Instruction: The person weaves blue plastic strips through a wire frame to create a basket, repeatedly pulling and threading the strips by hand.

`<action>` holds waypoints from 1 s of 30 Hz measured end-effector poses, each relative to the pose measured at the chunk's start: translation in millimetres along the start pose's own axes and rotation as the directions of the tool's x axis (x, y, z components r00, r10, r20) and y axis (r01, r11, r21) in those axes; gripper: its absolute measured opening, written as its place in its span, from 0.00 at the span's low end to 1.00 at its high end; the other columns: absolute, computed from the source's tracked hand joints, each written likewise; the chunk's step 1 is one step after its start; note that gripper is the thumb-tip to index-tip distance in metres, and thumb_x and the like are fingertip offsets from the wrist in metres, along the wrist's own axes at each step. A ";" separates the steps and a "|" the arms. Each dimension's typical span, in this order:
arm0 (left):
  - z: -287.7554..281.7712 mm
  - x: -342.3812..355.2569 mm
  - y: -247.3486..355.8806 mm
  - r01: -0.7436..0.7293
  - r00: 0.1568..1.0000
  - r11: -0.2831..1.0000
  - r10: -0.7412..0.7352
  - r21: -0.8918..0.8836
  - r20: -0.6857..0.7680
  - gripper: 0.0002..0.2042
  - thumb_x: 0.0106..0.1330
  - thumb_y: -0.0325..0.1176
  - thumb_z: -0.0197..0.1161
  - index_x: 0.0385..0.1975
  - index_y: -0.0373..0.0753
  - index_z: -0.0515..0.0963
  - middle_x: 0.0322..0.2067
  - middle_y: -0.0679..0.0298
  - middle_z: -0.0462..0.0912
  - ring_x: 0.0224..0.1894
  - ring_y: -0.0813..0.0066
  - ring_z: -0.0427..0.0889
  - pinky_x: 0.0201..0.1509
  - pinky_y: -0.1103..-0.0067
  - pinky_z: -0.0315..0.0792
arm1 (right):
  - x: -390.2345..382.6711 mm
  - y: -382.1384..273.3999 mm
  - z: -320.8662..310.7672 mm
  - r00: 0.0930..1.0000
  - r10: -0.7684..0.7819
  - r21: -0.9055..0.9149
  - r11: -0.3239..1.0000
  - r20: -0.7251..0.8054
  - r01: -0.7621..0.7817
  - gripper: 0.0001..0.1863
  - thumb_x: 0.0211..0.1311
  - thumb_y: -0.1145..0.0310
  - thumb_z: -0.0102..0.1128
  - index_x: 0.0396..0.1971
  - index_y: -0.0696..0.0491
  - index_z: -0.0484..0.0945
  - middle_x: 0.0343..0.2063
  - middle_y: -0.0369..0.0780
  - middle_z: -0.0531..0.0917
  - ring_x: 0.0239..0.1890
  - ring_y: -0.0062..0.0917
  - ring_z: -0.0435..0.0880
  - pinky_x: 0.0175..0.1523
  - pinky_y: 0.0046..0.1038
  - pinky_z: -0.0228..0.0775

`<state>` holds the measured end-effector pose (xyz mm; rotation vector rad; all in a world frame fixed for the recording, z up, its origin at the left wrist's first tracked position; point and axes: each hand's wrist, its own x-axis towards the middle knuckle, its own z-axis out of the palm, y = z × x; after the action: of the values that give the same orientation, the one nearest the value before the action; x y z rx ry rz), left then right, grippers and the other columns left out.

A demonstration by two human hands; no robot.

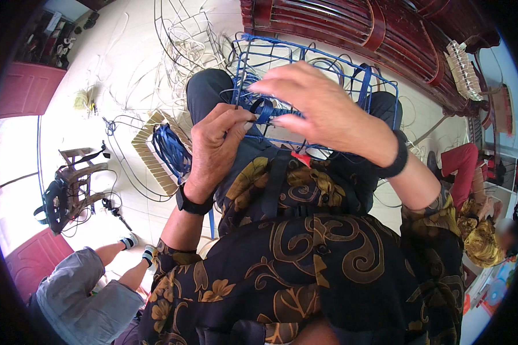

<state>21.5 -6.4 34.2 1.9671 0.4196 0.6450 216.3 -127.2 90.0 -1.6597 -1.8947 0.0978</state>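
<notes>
A blue wire basket frame (338, 63) rests across my lap, a loop of flat blue strap (265, 109) on one of its bars. My left hand (218, 135) pinches the strap beside that loop, near an upright dark bar. My right hand (322, 112) is over the frame, fingers apart and curved, thumb close to the strap; whether it touches the strap is unclear. A bundle of blue strapping (170, 149) lies in a beige woven container (147, 167) left of my leg.
Tangled cords and wire frames (184, 46) cover the floor ahead. A dark red wooden bench (357, 26) stands behind, a small wooden stool (77, 178) with black gear at left. A seated person (92, 293) is at lower left, another (477, 236) at right.
</notes>
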 end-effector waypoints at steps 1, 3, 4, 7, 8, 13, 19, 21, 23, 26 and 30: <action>-1.1 0.1 1.5 0.009 1.000 1.000 -0.009 0.015 -0.001 0.08 0.63 0.18 0.63 0.38 0.35 0.84 0.34 0.60 0.82 0.34 0.72 0.82 0.37 0.79 0.74 | 5.0 3.6 8.0 0.999 -0.035 -0.019 0.999 0.022 0.035 0.14 0.56 0.68 0.67 0.43 0.53 0.81 0.43 0.41 0.81 0.50 0.36 0.78 0.57 0.38 0.72; -2.2 0.3 1.7 -0.003 1.000 0.999 0.003 0.038 -0.006 0.07 0.62 0.18 0.63 0.38 0.34 0.84 0.34 0.60 0.82 0.33 0.71 0.82 0.37 0.79 0.74 | 13.0 9.4 18.1 0.992 -0.104 -0.055 0.993 0.072 0.108 0.16 0.53 0.67 0.69 0.42 0.51 0.81 0.42 0.40 0.81 0.50 0.35 0.78 0.57 0.37 0.72; -2.9 0.1 1.7 -0.008 1.000 0.999 0.008 0.048 -0.010 0.07 0.62 0.18 0.64 0.38 0.34 0.84 0.34 0.60 0.82 0.33 0.71 0.82 0.37 0.79 0.74 | 16.3 10.4 18.5 0.990 -0.141 -0.105 0.984 0.009 0.141 0.16 0.48 0.69 0.72 0.39 0.50 0.80 0.39 0.37 0.80 0.47 0.32 0.79 0.52 0.34 0.73; -5.5 -1.0 1.0 0.036 0.999 0.997 -0.037 0.074 0.012 0.07 0.60 0.18 0.65 0.38 0.31 0.82 0.36 0.59 0.83 0.38 0.72 0.83 0.43 0.80 0.74 | 23.2 10.8 -0.1 0.971 -0.084 -0.321 0.947 -0.224 0.008 0.14 0.43 0.76 0.70 0.32 0.50 0.78 0.41 0.36 0.82 0.45 0.34 0.82 0.49 0.33 0.77; -5.2 -1.9 1.2 0.023 1.000 0.997 -0.023 0.074 -0.002 0.07 0.60 0.18 0.65 0.38 0.31 0.82 0.36 0.59 0.83 0.38 0.72 0.83 0.43 0.80 0.74 | 26.6 14.5 -11.5 0.950 -0.191 -0.428 0.901 -0.246 0.070 0.17 0.43 0.70 0.74 0.34 0.48 0.78 0.38 0.34 0.79 0.41 0.29 0.80 0.43 0.30 0.73; 0.2 2.4 1.4 -0.013 1.000 0.997 0.015 0.081 -0.027 0.06 0.60 0.19 0.67 0.36 0.31 0.81 0.34 0.60 0.83 0.35 0.73 0.82 0.40 0.80 0.73 | 21.2 0.3 -45.9 0.907 -0.240 -0.536 0.844 -0.346 0.019 0.15 0.39 0.79 0.69 0.31 0.52 0.80 0.39 0.36 0.84 0.39 0.31 0.83 0.42 0.31 0.76; 2.0 0.2 2.5 -0.019 0.999 0.997 0.022 0.081 -0.033 0.05 0.59 0.18 0.66 0.34 0.30 0.81 0.29 0.61 0.81 0.31 0.74 0.80 0.36 0.80 0.71 | 14.8 11.9 -32.3 0.917 -0.019 -0.353 0.926 -0.398 -0.134 0.12 0.51 0.77 0.64 0.37 0.54 0.81 0.35 0.38 0.83 0.33 0.27 0.81 0.39 0.26 0.74; 2.0 0.0 4.4 -0.023 0.999 0.996 0.026 0.085 -0.036 0.05 0.60 0.19 0.66 0.35 0.31 0.83 0.28 0.60 0.80 0.29 0.70 0.79 0.34 0.78 0.71 | 13.1 19.8 -20.3 0.900 0.245 -0.040 0.960 -0.361 -0.277 0.08 0.60 0.73 0.62 0.39 0.55 0.81 0.32 0.37 0.83 0.30 0.22 0.79 0.38 0.24 0.72; 2.4 -2.9 4.7 -0.025 0.999 0.996 0.028 0.084 -0.043 0.06 0.60 0.19 0.66 0.36 0.31 0.84 0.27 0.59 0.79 0.28 0.69 0.79 0.32 0.77 0.70 | 15.9 14.3 -10.3 0.877 0.442 0.229 0.888 -0.189 -0.399 0.12 0.75 0.61 0.56 0.45 0.53 0.83 0.23 0.29 0.80 0.26 0.12 0.77 0.31 0.19 0.69; 4.3 -12.2 6.0 -0.014 0.997 0.997 0.020 0.078 -0.074 0.06 0.60 0.18 0.66 0.36 0.32 0.83 0.28 0.59 0.79 0.28 0.69 0.78 0.32 0.77 0.70 | 29.7 -15.8 -19.0 0.803 0.546 0.619 0.550 0.240 -0.560 0.20 0.78 0.51 0.50 0.50 0.51 0.81 0.27 0.34 0.82 0.25 0.10 0.82 0.27 0.12 0.69; 10.8 -24.0 16.3 -0.035 0.992 0.991 0.050 0.126 -0.120 0.06 0.58 0.18 0.66 0.35 0.32 0.82 0.29 0.58 0.78 0.28 0.66 0.79 0.33 0.76 0.70 | 33.2 -21.4 -9.9 0.756 0.526 0.728 0.326 0.390 -0.603 0.27 0.77 0.43 0.47 0.54 0.54 0.76 0.39 0.39 0.83 0.32 0.22 0.87 0.37 0.18 0.79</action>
<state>9.1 -34.5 38.4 2.0651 0.5045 0.7869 201.5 -104.5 120.3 -1.4874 -0.8716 1.1979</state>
